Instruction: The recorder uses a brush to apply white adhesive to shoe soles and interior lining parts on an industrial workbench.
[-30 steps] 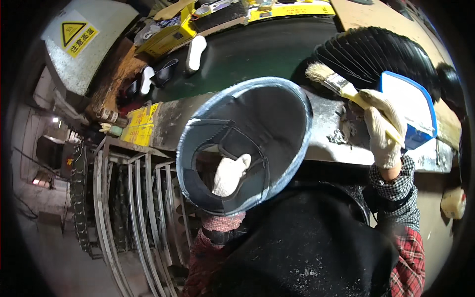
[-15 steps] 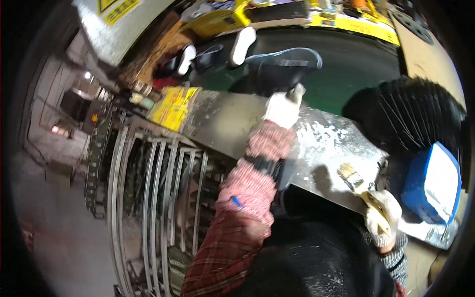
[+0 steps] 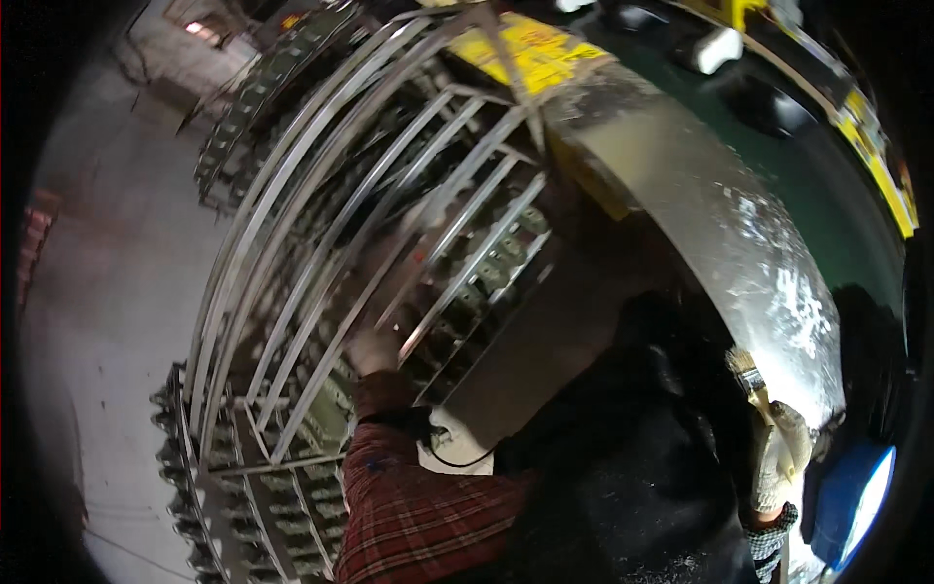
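My left hand (image 3: 375, 352), blurred and in shade, is at the metal rack (image 3: 316, 229), close to its slanted bars. Its fingers are too smeared to show what they do. Rows of grey-green knobbed pieces (image 3: 486, 258) sit inside the rack. In a pale glove, my right hand (image 3: 786, 450) is closed around the handle of a flat paintbrush (image 3: 749, 375), bristles pointing up and away. The brush is over the near edge of a metal ledge (image 3: 671, 146), which carries white smears. A blue container (image 3: 856, 506) with a white inside stands beside my right wrist.
Beyond the ledge runs a dark green belt (image 3: 769, 175) with a white shoe-like piece (image 3: 718, 51) and a dark piece (image 3: 769, 102) on it. A yellow sign (image 3: 530, 54) is stuck on the ledge's far end. Grey floor (image 3: 126, 321) lies left of the rack.
The view has swung left and down. My left hand has moved from the dark piece on the belt to the rack. My right hand keeps hold of the paintbrush.
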Demonstrator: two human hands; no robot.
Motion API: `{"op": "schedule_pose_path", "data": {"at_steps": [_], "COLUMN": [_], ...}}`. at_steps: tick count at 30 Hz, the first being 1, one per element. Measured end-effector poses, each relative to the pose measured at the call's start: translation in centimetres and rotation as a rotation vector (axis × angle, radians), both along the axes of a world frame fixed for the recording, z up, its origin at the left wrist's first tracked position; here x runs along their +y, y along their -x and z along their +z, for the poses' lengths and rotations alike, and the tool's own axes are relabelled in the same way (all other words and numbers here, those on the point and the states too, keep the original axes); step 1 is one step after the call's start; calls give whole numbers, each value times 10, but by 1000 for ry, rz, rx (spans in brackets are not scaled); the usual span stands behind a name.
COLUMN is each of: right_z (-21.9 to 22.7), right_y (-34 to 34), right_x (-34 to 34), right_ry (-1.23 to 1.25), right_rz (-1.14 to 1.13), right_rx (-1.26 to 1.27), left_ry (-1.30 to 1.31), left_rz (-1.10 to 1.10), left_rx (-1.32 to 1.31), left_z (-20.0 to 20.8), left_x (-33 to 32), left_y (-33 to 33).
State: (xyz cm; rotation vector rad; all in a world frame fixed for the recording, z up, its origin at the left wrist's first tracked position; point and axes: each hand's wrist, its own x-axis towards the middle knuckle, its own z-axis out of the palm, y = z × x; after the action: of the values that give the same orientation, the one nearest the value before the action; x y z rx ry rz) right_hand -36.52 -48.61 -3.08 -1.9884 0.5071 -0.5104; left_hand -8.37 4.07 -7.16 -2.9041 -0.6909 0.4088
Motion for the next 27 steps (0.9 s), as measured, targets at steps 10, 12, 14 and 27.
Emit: {"op": "schedule_pose_path", "data": {"at_steps": [10,12,14,27], "right_z": [32,33,31,37], "right_y": [-29,-28,-27,-6], "right_x": [57,60,61,38], "right_ry": [116,45,0,100], "right_rz": [108,61,44,21], "right_rx": [60,69,58,169], "left_ry": [651,616,439,1511], "left_rz": [420,402,502,530], "left_rx": [-694,-680,-694,-728], "left_z": [-133,-119,-112,-134], "left_x": [244,224,210,5], "left_y": [92,88,76,-122]}}
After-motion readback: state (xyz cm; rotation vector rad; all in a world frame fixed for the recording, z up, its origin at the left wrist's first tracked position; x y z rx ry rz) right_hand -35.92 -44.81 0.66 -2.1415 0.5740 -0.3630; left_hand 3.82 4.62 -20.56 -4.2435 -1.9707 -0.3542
